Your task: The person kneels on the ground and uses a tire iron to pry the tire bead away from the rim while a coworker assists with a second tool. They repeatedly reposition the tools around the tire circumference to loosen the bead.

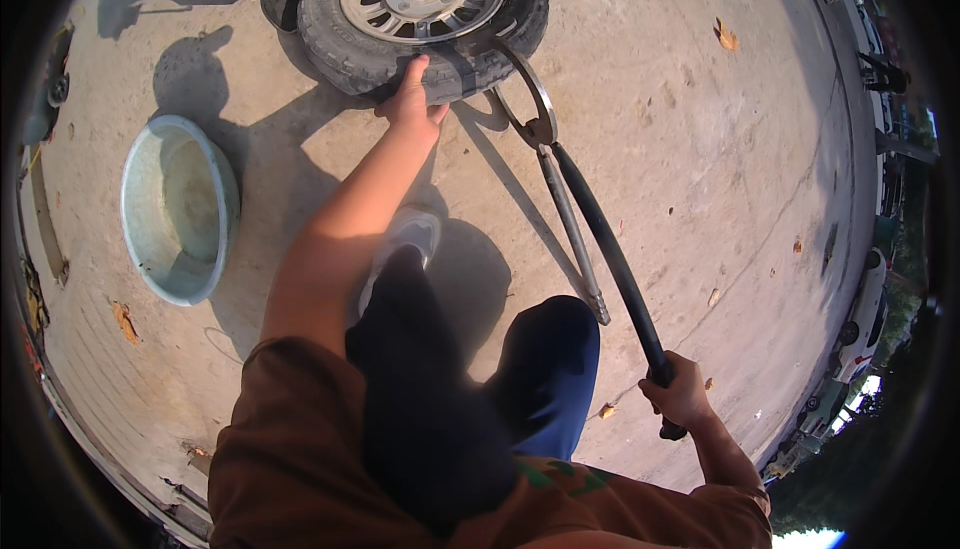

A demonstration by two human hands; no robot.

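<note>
Sunlit, pale grey concrete ground (690, 189) filled most of the frame, and on it, at the top centre, lay the black-tyred, silver spoked metal wheel (424, 26). From the wheel's lower right, a long steel pincer-like tool (604, 227) with a black-sleeved lever slanted toward the lower right; its bare steel bar hung free of both hands. A pale blue oval basin (148, 211) stood at the left. The person's left hand (405, 104) lay against the tyre's near edge, thumb up; with its fingers partly hidden, one could not tell how firmly it gripped. The right hand (682, 389) was wrapped around the black lever near its end. The step in hand seemed to be setting the tool's curved head at the tyre's edge; the next move likely called for a steady wheel and a well-seated head.
</note>
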